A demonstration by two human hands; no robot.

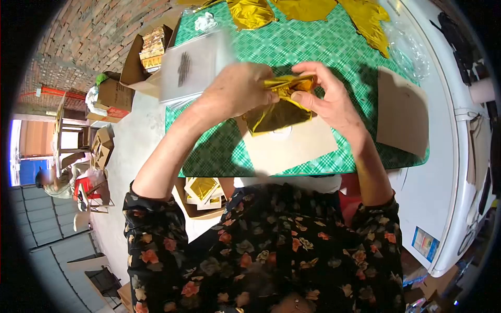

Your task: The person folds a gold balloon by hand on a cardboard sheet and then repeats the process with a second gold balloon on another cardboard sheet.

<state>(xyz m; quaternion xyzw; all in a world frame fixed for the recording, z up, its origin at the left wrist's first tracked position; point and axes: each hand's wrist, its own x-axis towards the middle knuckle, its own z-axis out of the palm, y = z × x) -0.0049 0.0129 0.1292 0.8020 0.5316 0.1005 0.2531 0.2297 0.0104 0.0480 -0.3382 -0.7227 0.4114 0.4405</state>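
Observation:
Gathered gold foil [279, 116] hangs between both hands over the near half of the green checked table [308, 44]. My left hand [240, 88] is closed on the foil's left side, knuckles up. On the right side, my right hand [331, 101] pinches the foil's edge between thumb and fingers. Beneath the foil lies a beige card sheet [292, 148], its upper part hidden by foil and hands. A clear plastic stack [190, 68] with a dark mark sits left of my left hand, partly behind the forearm.
More gold foil pieces [250, 13] lie along the far edge. Another beige sheet [402, 112] and clear plastic wrap [409, 52] are at the right. Cardboard boxes [136, 62] stand left; a box of gold-and-white pieces [203, 193] is below the near edge. A person [57, 182] sits far left.

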